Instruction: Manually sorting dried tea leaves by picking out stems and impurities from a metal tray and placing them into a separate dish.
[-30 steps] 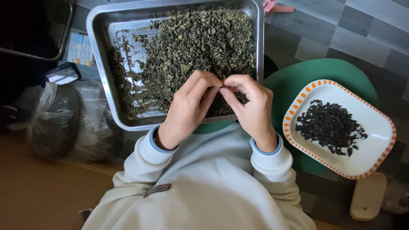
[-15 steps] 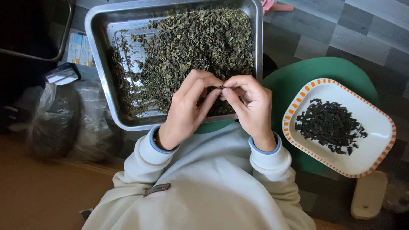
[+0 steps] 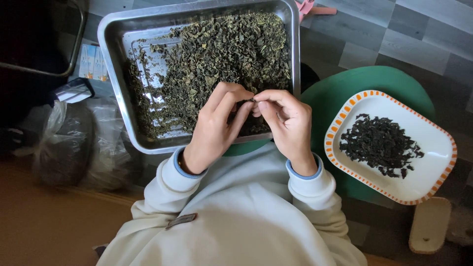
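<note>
Covering grey floor tiles, tray

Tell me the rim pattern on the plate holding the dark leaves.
The plate is white with a border of small orange dashes around its rim, seen in the head view, the only one.

Dried green leaves heaped in a steel tray.
The crumpled, olive-green leaves fill the tray's right side; bare metal shows at left. One tiny piece sits pinched above the near edge.
</note>
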